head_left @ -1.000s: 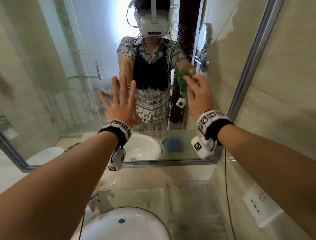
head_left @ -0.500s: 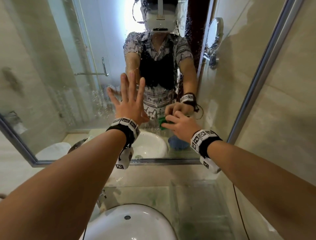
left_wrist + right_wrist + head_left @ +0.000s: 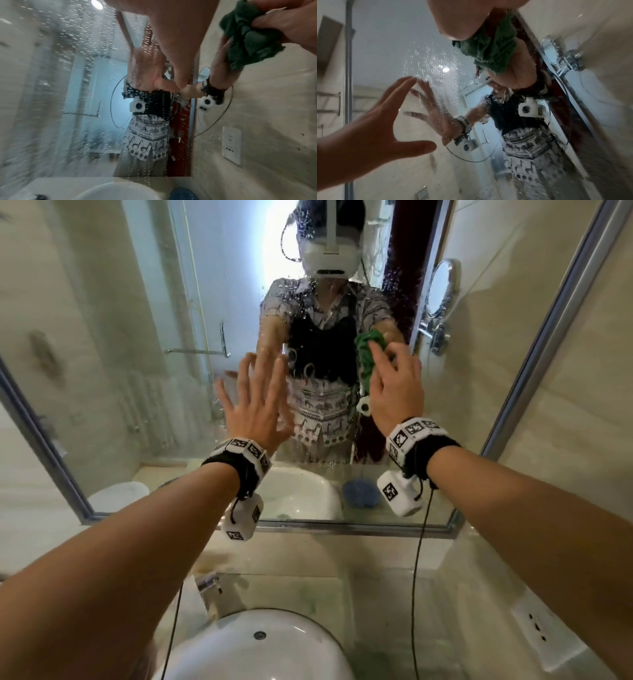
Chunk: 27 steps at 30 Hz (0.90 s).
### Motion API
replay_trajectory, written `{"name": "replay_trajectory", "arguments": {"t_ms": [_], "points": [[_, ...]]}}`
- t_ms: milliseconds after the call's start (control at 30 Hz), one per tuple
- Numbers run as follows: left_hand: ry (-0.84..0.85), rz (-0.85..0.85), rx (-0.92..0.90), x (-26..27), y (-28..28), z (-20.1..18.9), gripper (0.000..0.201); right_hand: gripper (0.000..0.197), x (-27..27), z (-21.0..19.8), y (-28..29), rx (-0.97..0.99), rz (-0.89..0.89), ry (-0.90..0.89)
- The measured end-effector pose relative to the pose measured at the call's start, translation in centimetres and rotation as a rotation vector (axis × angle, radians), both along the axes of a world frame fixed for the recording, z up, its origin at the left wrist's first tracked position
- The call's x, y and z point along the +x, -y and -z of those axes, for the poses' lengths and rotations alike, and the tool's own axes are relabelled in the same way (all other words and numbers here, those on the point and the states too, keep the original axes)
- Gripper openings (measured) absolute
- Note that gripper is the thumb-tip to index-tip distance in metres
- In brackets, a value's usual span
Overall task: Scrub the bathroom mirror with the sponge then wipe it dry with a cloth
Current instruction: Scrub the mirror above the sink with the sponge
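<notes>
The wet bathroom mirror [image 3: 137, 337] is speckled with drops across its middle. My left hand [image 3: 253, 405] lies flat on the glass with its fingers straight and spread; the right wrist view shows this left hand [image 3: 376, 121] touching its own reflection. My right hand [image 3: 394, 385] grips a bunched green cloth [image 3: 368, 354] and presses it to the glass right of centre. In the wrist views the cloth [image 3: 248, 37] [image 3: 489, 50] is crumpled under the fingers. A blue sponge [image 3: 361, 491] shows only as a reflection low in the mirror, beside the basin.
A white basin [image 3: 260, 645] and a chrome tap [image 3: 212, 590] sit below the mirror's lower frame [image 3: 342, 529]. A wall socket [image 3: 541, 635] is on the right wall. A round shaving mirror [image 3: 442, 289] shows as a reflection. A thin cable [image 3: 416, 594] hangs from my right wrist.
My right hand has carried the green cloth up the glass from near the lower edge to chest height of the reflection. My left hand has stayed flat on the mirror.
</notes>
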State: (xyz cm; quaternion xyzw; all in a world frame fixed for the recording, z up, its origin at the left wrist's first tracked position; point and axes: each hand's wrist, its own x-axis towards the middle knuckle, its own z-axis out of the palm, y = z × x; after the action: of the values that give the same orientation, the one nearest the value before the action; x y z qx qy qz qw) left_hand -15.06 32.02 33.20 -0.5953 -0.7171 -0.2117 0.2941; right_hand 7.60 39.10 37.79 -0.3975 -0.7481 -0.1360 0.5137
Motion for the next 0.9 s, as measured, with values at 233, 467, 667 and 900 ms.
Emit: {"name": "replay_trajectory", "arguments": {"t_ms": [233, 467, 667, 900], "points": [[0.033, -0.024, -0.059, -3.3, 0.1, 0.9, 0.144, 0.038, -2.6, 4.7, -0.8, 0.156, -0.245, 0.497], [0.030, -0.030, -0.063, -3.5, -0.7, 1.4, 0.155, 0.037, -2.4, 10.3, 0.1, -0.037, -0.146, 0.904], [0.030, -0.022, -0.055, -3.6, -0.5, 1.4, 0.154, 0.032, -3.1, 5.9, 1.7, 0.035, -0.156, 0.550], [0.021, -0.022, -0.055, -3.8, -0.7, 1.5, 0.154, 0.043, -6.0, -0.9, 0.8, 0.116, 0.050, 0.058]]}}
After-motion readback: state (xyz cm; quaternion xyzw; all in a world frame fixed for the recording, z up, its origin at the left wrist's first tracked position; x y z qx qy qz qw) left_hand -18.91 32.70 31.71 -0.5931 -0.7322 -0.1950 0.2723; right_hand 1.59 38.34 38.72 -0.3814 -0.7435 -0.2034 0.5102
